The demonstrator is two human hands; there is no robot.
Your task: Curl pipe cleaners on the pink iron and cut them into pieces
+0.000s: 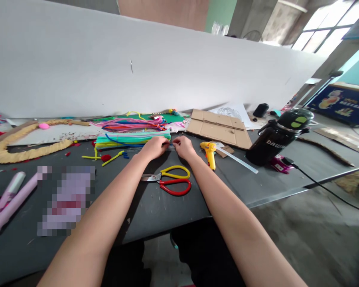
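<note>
My left hand [156,148] rests at the right end of a bundle of green, yellow and blue pipe cleaners [122,139], its fingers curled together. Close beside it, my right hand [183,146] has thumb and fingers pinched. A thin, clear-looking strip shows between the fingertips, too small to make out. Scissors [175,181] with one yellow and one red handle lie on the table between my forearms, blades pointing left. To the right of my right hand is a yellow glue gun [209,153] with a clear glue stick [241,159] by it.
Flattened cardboard [219,129] lies behind the glue gun. A black bottle [277,137] stands at the right, near a cable [323,187]. Pink and orange pipe cleaners [131,123] lie at the back. A crepe-wrapped ring [24,153] and pink-white tool [14,203] are at left.
</note>
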